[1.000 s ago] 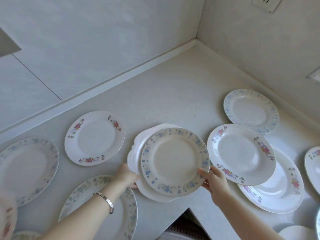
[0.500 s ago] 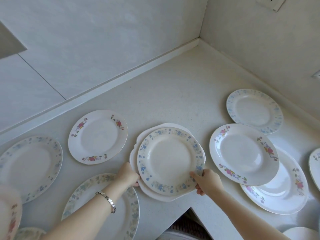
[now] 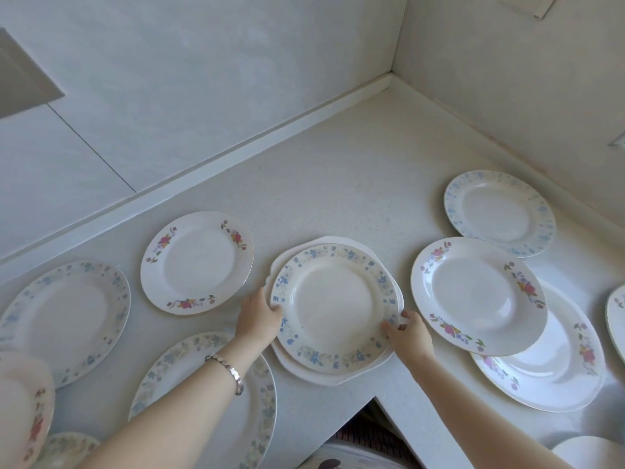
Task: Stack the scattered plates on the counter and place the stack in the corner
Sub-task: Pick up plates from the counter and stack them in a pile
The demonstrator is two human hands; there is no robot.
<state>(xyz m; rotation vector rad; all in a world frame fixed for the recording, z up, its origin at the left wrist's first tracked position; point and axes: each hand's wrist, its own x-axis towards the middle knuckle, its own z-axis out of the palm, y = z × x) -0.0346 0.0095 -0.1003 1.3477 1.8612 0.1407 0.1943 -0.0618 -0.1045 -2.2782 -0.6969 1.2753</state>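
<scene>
- Plates lie scattered over the white counter, and the two you hold sit in the middle of them, well short of the corner where the walls meet.
- Far to the left of your grip, a blue-flowered plate lies flat near the counter's left end; a pink-flowered one shows at the frame's lower left edge, too cropped to describe.
- Under your left forearm, another blue-flowered plate rests flat, partly covered by the arm and its bracelet.
- Up and to the left of your left hand, a pink-flowered plate lies near it, apart from the held pair.
- Your left hand curls around the left rim of the blue-rimmed plate, thumb on top of the rim.
- That plate lies on a plain white scalloped plate, whose edge shows all around it.
- Your right hand pinches the lower right rim of the same blue-rimmed plate, fingertips on the rim.
- Just to the right of that hand, a pink-flowered deep plate overlaps a larger pink-flowered plate.
- Beyond those, up and to the right, a pale blue-flowered plate lies by the right wall.
</scene>
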